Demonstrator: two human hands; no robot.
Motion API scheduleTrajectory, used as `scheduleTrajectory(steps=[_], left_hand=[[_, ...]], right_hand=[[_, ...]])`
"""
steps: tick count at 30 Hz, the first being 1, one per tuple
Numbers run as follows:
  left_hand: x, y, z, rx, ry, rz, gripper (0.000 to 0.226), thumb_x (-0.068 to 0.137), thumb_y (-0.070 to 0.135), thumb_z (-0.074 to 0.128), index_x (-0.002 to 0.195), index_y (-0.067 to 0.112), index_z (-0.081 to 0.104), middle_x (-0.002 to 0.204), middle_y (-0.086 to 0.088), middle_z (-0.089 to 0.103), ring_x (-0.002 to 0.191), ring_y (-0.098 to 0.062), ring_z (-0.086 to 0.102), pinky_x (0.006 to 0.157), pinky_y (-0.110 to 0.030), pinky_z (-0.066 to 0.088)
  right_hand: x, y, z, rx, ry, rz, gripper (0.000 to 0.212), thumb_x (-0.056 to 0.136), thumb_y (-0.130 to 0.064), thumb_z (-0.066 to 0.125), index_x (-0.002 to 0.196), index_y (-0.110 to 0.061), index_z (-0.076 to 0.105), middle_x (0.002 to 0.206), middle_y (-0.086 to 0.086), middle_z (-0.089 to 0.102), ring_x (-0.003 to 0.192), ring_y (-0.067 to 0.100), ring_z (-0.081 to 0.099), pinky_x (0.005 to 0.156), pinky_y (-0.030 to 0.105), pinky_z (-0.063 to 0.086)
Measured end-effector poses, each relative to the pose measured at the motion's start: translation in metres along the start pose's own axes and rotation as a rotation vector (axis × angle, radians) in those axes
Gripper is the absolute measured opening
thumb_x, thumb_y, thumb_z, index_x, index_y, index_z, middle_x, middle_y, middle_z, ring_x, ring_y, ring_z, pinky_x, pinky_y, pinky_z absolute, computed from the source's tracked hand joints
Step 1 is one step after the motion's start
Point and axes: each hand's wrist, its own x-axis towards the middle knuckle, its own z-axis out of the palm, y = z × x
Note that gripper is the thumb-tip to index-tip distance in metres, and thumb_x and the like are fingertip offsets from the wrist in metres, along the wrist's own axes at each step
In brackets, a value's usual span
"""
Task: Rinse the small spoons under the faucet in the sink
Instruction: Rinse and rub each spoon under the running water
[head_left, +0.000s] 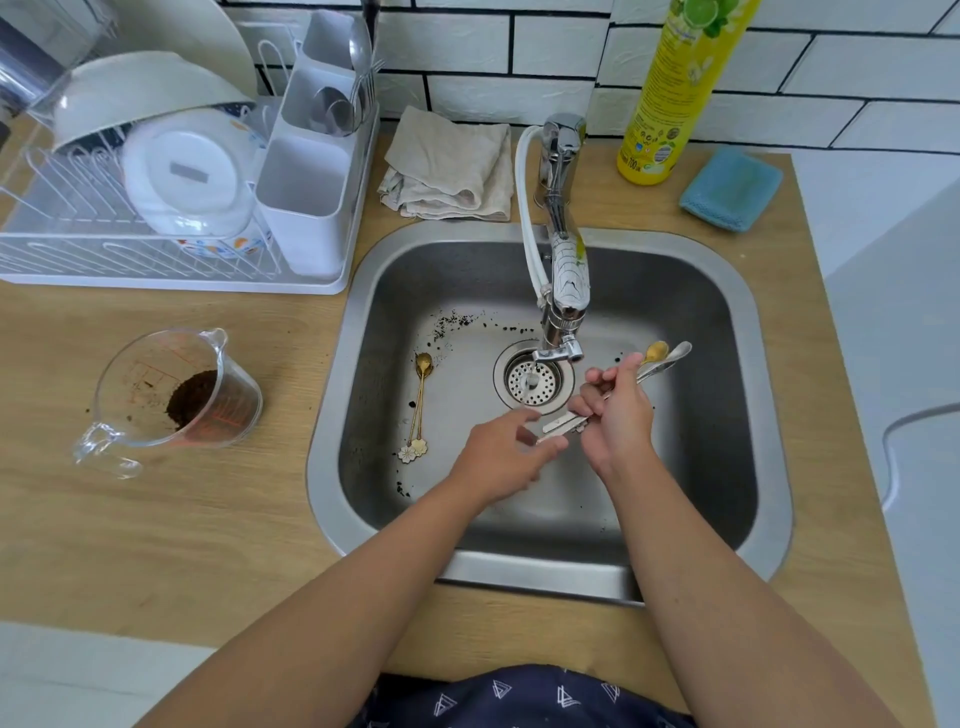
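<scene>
Steel and gold small spoons (655, 362) sit bunched in the right hand (618, 410), fingers curled round the handles beside the faucet (563, 312). Light, stiff, probably slippery wet, so grab mid-handle. Left hand (506, 452) hangs loose, holding nothing.

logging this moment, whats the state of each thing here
faucet: no stream visible
right hand: gripping a bunch of spoons
left hand: open, holding nothing
gold spoon: lying flat on the sink floor
measuring cup: upright, coffee grounds at the bottom
bowl: upside down in the dish rack
cloth: folded
</scene>
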Motion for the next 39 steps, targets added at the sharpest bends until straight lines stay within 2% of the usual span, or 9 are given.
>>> scheduleTrajectory(steps=[2, 6, 12, 15, 18, 22, 27, 35, 39], left_hand=[[0.000, -0.002, 0.001, -0.236, -0.101, -0.075, 0.007, 0.096, 0.026, 0.067, 0.098, 0.020, 0.064, 0.086, -0.007, 0.074, 0.056, -0.017, 0.068, 0.057, -0.030, 0.057], [0.001, -0.002, 0.003, -0.291, -0.101, -0.092, 0.015, 0.098, 0.019, 0.064, 0.087, 0.009, 0.069, 0.065, -0.004, 0.070, 0.047, -0.016, 0.063, 0.047, -0.024, 0.052], [0.006, 0.000, -0.005, -0.229, -0.204, -0.132, 0.022, 0.092, 0.029, 0.072, 0.094, 0.007, 0.069, 0.073, -0.006, 0.074, 0.050, -0.012, 0.066, 0.049, -0.021, 0.051], [0.018, -0.012, -0.033, 0.203, -0.077, -0.013, 0.031, 0.082, 0.049, 0.076, 0.097, 0.025, 0.068, 0.085, 0.005, 0.073, 0.063, -0.004, 0.065, 0.058, -0.017, 0.047], [0.038, -0.032, -0.071, 0.677, 0.294, 0.068, 0.028, 0.096, 0.027, 0.061, 0.120, 0.013, 0.058, 0.116, -0.011, 0.061, 0.097, -0.023, 0.060, 0.081, -0.031, 0.048], [0.049, -0.042, -0.085, 1.059, 0.239, -0.081, 0.041, 0.095, 0.002, 0.047, 0.136, 0.003, 0.040, 0.129, -0.021, 0.049, 0.112, -0.032, 0.056, 0.091, -0.039, 0.052], [0.050, -0.037, -0.086, 0.980, 0.275, -0.120, 0.025, 0.095, -0.003, 0.047, 0.118, 0.002, 0.053, 0.113, -0.020, 0.065, 0.103, -0.036, 0.067, 0.080, -0.043, 0.056], [0.037, -0.023, -0.083, 0.963, 0.311, -0.032, 0.021, 0.097, 0.002, 0.047, 0.115, 0.003, 0.058, 0.105, -0.018, 0.062, 0.092, -0.036, 0.065, 0.072, -0.042, 0.054], [0.029, -0.013, -0.056, 0.555, 0.276, 0.052, 0.018, 0.099, 0.017, 0.052, 0.106, 0.011, 0.067, 0.096, -0.010, 0.070, 0.086, -0.027, 0.068, 0.079, -0.037, 0.057]], right_hand=[[-0.003, 0.003, 0.004, -0.013, -0.025, 0.014, 0.046, 0.110, -0.043, 0.043, 0.075, -0.014, 0.047, 0.062, 0.002, 0.056, 0.038, 0.006, 0.029, 0.041, 0.020, 0.031], [-0.010, 0.007, 0.007, -0.082, -0.075, 0.056, 0.043, 0.110, -0.037, 0.046, 0.074, -0.015, 0.046, 0.062, 0.000, 0.052, 0.039, 0.005, 0.028, 0.042, 0.019, 0.029], [-0.009, 0.006, 0.006, -0.058, -0.094, 0.074, 0.041, 0.112, -0.030, 0.045, 0.073, -0.017, 0.043, 0.057, -0.002, 0.045, 0.037, 0.006, 0.025, 0.039, 0.019, 0.027], [-0.004, 0.002, 0.001, -0.036, -0.059, 0.074, 0.042, 0.111, -0.031, 0.046, 0.070, -0.018, 0.045, 0.058, -0.001, 0.048, 0.037, 0.005, 0.025, 0.036, 0.019, 0.024], [-0.004, 0.002, 0.000, -0.053, -0.031, 0.085, 0.042, 0.110, -0.032, 0.049, 0.070, -0.019, 0.046, 0.060, -0.002, 0.052, 0.037, 0.005, 0.025, 0.034, 0.018, 0.022], [-0.007, 0.005, 0.001, -0.133, -0.045, 0.106, 0.042, 0.109, -0.033, 0.051, 0.069, -0.020, 0.049, 0.062, -0.001, 0.057, 0.037, 0.005, 0.025, 0.034, 0.018, 0.022], [-0.008, 0.001, -0.001, -0.136, -0.033, 0.107, 0.046, 0.109, -0.033, 0.050, 0.066, -0.019, 0.051, 0.062, 0.000, 0.058, 0.037, 0.005, 0.025, 0.034, 0.018, 0.022], [-0.007, 0.004, 0.000, -0.118, -0.043, 0.129, 0.045, 0.110, -0.034, 0.049, 0.068, -0.018, 0.050, 0.062, 0.000, 0.059, 0.036, 0.005, 0.026, 0.034, 0.018, 0.022], [-0.005, 0.005, -0.001, -0.153, -0.019, 0.106, 0.040, 0.109, -0.034, 0.051, 0.076, -0.013, 0.056, 0.070, 0.002, 0.066, 0.036, 0.004, 0.026, 0.034, 0.018, 0.021]])
